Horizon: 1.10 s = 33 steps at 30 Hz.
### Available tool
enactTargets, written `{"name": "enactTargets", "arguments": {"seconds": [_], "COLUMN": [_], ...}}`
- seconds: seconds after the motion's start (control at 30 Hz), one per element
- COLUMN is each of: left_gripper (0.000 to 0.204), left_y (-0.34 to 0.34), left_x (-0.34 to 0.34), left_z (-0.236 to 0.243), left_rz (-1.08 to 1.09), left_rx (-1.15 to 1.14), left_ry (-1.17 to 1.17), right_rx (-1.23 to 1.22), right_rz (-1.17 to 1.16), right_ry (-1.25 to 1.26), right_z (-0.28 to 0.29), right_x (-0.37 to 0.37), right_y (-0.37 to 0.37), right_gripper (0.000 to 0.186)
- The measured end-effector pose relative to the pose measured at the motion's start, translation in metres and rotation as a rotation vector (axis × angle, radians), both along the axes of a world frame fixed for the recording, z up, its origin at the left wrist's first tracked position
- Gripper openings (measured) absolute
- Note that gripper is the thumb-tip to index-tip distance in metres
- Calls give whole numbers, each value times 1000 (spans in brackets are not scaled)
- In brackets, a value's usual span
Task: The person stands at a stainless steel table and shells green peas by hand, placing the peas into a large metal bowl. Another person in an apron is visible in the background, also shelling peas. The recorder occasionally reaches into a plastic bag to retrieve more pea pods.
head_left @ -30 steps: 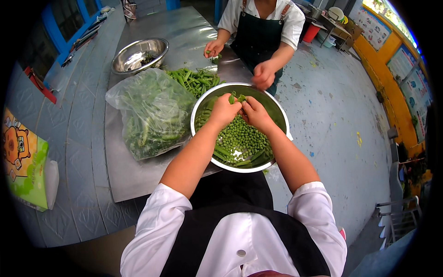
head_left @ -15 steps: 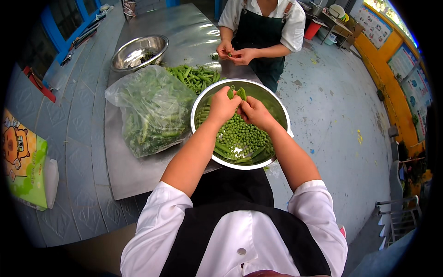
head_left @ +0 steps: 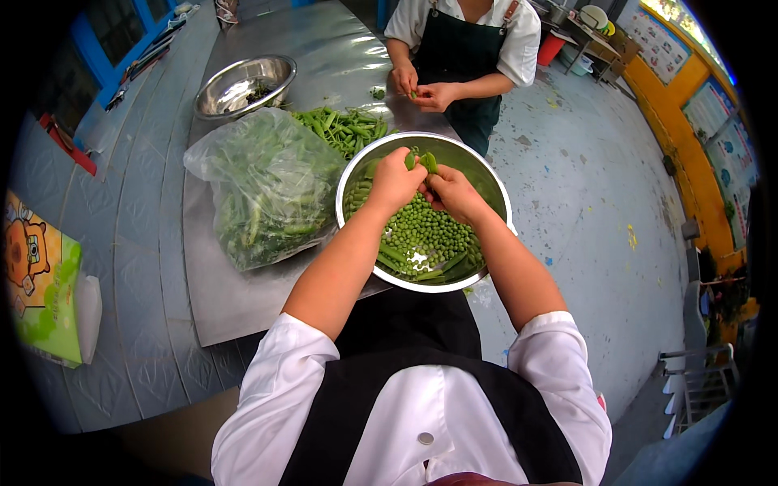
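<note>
Both forearms reach up over the near rim of the steel bowl [head_left: 480, 168] and converge, elbows wide. The left hand [head_left: 393, 182] is turned inward, its fingers curled; the right hand [head_left: 452, 194] faces it, thumb and fingers bent. Their fingertips meet on a green pod [head_left: 430, 164] — each hand drawn in to a pinch on it — above the bowl's far half. Loose peas [head_left: 425, 231] lie below, with more pods along the inner wall.

The bowl hides the near right corner of the metal table [head_left: 235, 312]. Just left of it sits a clear plastic bag [head_left: 263, 198], a strip of metal showing between bag and near edge. A pod heap [head_left: 340, 130] lies beyond the bag; by the table's left edge stands a basin [head_left: 219, 95]. A co-worker's hands [head_left: 436, 95] are past the far rim — well apart. Floor [head_left: 583, 202] stretches right of the bowl.
</note>
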<state>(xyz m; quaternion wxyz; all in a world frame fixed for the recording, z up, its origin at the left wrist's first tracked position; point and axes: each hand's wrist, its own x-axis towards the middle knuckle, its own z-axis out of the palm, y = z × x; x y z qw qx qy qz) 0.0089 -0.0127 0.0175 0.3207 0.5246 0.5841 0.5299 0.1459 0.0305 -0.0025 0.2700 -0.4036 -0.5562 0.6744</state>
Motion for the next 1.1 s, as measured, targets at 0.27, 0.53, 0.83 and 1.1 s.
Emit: {"name": "enactTargets", "arguments": {"seconds": [0.27, 0.53, 0.83, 1.1], "left_gripper": [26, 17, 23, 19], "left_y": [16, 21, 22, 18], "left_x": [-4, -18, -18, -17], "left_z": [-24, -19, -17, -16], "left_rz": [31, -19, -67, -145], "left_rx": [31, 19, -53, -224], "left_ry": [188, -832, -1079, -730], "right_rx": [-43, 662, 762, 761], "right_rz": [-36, 746, 475, -357], "right_ry": [-224, -638, -634, -438], "right_z": [-9, -34, -48, 0], "right_x": [2, -13, -13, 0], "right_y": [7, -31, -22, -3], "right_gripper": [16, 26, 30, 30]}}
